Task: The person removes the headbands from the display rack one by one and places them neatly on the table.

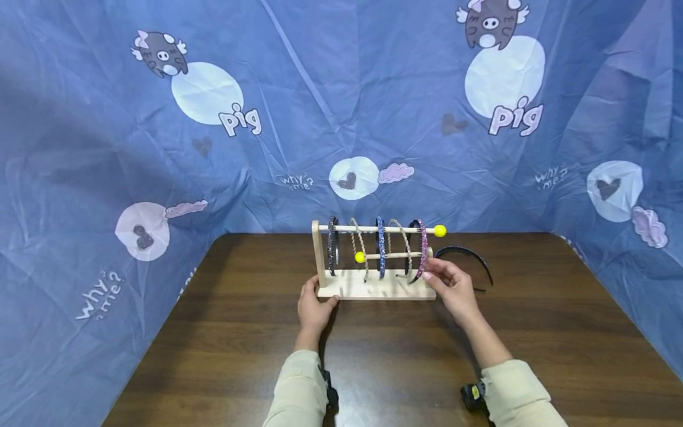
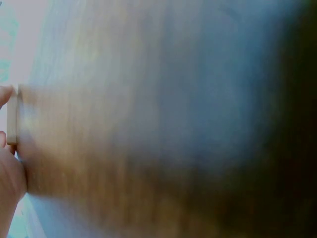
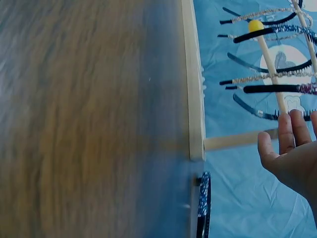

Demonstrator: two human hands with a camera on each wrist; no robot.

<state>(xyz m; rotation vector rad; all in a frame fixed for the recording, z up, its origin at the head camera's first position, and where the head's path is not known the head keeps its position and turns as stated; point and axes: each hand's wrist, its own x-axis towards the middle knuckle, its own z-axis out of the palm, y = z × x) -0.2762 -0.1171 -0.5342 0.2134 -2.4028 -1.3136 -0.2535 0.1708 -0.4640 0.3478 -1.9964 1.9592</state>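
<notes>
The left hand (image 1: 315, 305) grips the left end of a pale wooden stand (image 1: 368, 288), thumb at the front of the base and fingers around its end. The right hand (image 1: 450, 287) is at the stand's right end, fingers parted and only slightly bent; its thumb is right beside the lower end of a pink glittery headband (image 1: 424, 246), though whether they touch is unclear.

The stand sits near the middle of the table's back edge. Its upper rod (image 1: 368, 229) points right and its lower rod (image 1: 397, 255) points left, each tipped with a yellow ball. Along them, from left to right, hang a dark glittery headband (image 1: 332, 246), a gold braided headband (image 1: 360, 240), a blue glittery headband (image 1: 381, 246), a second gold braided headband (image 1: 408, 246) and the pink one.

A black headband (image 1: 469, 252) lies toward the table's back right corner, just beyond the right hand. The brown wooden table (image 1: 395, 356) is backed by a blue cloth (image 1: 299, 148) printed with cartoon pigs.
</notes>
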